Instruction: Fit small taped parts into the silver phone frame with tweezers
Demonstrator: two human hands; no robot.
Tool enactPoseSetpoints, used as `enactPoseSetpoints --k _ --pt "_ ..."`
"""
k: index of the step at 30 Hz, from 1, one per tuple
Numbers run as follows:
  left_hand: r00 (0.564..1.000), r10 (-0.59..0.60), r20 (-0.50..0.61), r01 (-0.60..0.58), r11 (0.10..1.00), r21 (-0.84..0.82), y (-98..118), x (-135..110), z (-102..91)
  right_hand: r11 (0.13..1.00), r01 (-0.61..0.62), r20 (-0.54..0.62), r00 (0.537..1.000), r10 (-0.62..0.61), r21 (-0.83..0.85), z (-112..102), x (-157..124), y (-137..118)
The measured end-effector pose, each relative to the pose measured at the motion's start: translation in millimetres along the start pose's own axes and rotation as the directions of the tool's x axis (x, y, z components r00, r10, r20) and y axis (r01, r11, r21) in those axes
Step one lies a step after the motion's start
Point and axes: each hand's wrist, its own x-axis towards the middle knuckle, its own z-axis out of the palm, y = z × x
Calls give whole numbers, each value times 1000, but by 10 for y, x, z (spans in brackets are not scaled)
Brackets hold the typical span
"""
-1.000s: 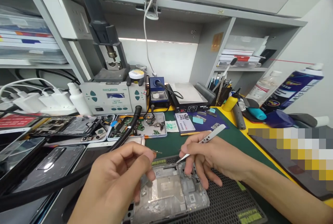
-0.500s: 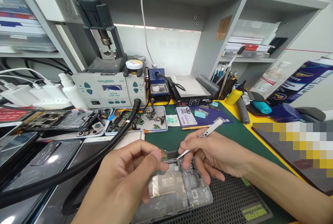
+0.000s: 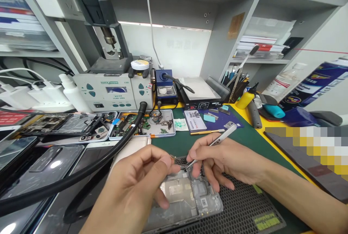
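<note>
Your right hand (image 3: 217,158) grips the tweezers (image 3: 214,143), tips now lower, nearly meeting your left hand (image 3: 141,179), whose fingers pinch a small part above the opened phone (image 3: 187,197), which has stayed on the black mat (image 3: 244,208).

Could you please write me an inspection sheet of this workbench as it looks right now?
Surface: green mat with a black perforated pad on it.
Job's things: opened phone frame on the pad; tweezers with tips at its top edge.
Clutter: parts tray, yellow bottle, phones at left.
Grippers: left hand pinches something small, too small to tell, over the frame; right hand holds the tweezers.
Cables: black hose across the bench; white cord hanging from the shelf.
Surroundings: rework station, grey shelving.
</note>
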Motion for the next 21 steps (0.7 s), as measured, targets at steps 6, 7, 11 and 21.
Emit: enactPoseSetpoints --k 6,7,11,21 --pt "1000 -2 -18 2 1000 0 -3 -14 36 992 83 29 996 -81 -91 11 -14 13" --pt "1000 -2 -24 2 1000 5 -2 -18 42 990 94 32 995 -91 -104 14 -21 17" --pt "1000 -2 -18 3 1000 13 -5 -18 44 981 125 29 992 -122 -149 30 -51 15" --pt "1000 -10 3 10 1000 5 -8 -2 33 970 133 21 991 -132 -201 39 -104 -25"
